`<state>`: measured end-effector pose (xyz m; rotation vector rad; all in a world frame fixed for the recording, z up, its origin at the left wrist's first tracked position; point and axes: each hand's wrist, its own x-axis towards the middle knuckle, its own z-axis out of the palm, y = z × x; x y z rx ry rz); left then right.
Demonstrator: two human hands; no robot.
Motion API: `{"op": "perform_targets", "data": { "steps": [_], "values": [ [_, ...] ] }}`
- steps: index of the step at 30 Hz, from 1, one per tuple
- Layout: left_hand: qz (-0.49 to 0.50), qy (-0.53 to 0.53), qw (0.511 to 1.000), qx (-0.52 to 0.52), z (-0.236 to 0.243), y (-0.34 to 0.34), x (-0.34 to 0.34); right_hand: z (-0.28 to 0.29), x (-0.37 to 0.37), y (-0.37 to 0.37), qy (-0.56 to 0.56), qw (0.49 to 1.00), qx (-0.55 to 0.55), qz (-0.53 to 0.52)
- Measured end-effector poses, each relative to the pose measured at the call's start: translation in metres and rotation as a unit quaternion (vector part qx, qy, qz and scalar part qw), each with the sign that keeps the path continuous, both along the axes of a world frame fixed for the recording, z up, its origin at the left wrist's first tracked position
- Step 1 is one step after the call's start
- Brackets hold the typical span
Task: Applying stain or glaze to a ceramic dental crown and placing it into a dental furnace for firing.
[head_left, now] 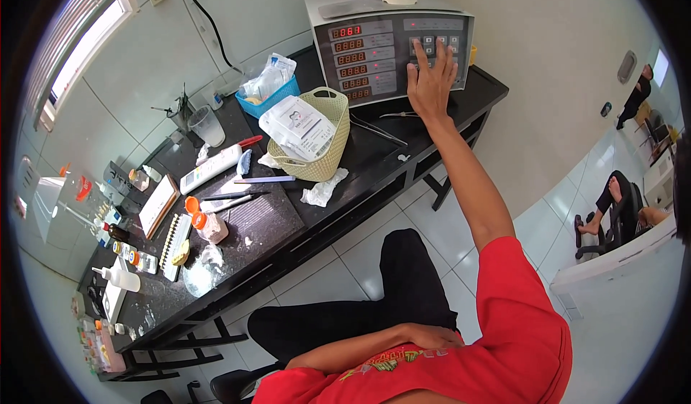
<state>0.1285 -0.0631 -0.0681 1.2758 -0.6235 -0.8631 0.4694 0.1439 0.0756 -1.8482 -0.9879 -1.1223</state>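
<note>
My right arm reaches out to a grey box-shaped machine (pixel 432 87) with a dark front, red digital displays and small push buttons (pixel 453 41). Over its keypad my right hand (pixel 432 80) is spread, fingers apart, fingertips at the buttons and nothing held. Which button a finger presses, if any, is hidden. My left hand (pixel 432 336) rests in my lap against the red shirt, its fingers mostly out of sight. Below the machine, metal tongs (pixel 379 129) and a smaller metal tool (pixel 399 115) lie on the black table (pixel 288 213).
A yellow-green basket (pixel 335 161) and a blue basket (pixel 277 100) hold white packets. Leftward are a plastic cup (pixel 206 127), an orange-lidded jar (pixel 210 228), a spiral notebook (pixel 175 246) and a squeeze bottle (pixel 121 278). At far right, another person's leg (pixel 603 220) shows beside a chair.
</note>
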Motion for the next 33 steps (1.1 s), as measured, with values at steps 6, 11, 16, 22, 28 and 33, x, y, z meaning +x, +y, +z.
{"op": "perform_targets", "data": {
  "steps": [6, 11, 16, 22, 28, 33],
  "values": [
    [0.179, 0.007, 0.984, 0.027, -0.032, 0.041, -0.041, 0.001, -0.001, 0.004, 0.002, 1.000, 0.006, 0.003],
    [0.277, 0.015, 0.936, 0.216, -0.024, 0.071, -0.094, 0.002, -0.002, 0.005, -0.005, 1.000, 0.013, 0.013],
    [0.320, -0.031, 0.912, 0.255, -0.020, 0.062, -0.104, 0.003, -0.001, 0.004, -0.004, 1.000, 0.014, 0.010],
    [0.314, -0.109, 0.907, 0.258, 0.019, 0.066, -0.074, 0.002, -0.002, 0.002, -0.007, 1.000, 0.011, 0.005],
    [0.213, -0.106, 0.936, 0.258, 0.040, 0.056, -0.051, 0.001, -0.005, 0.003, -0.001, 1.000, 0.008, 0.006],
    [0.181, -0.119, 0.939, 0.268, 0.037, 0.057, -0.051, 0.001, -0.003, 0.003, 0.010, 1.000, 0.008, 0.008]
  ]
}}
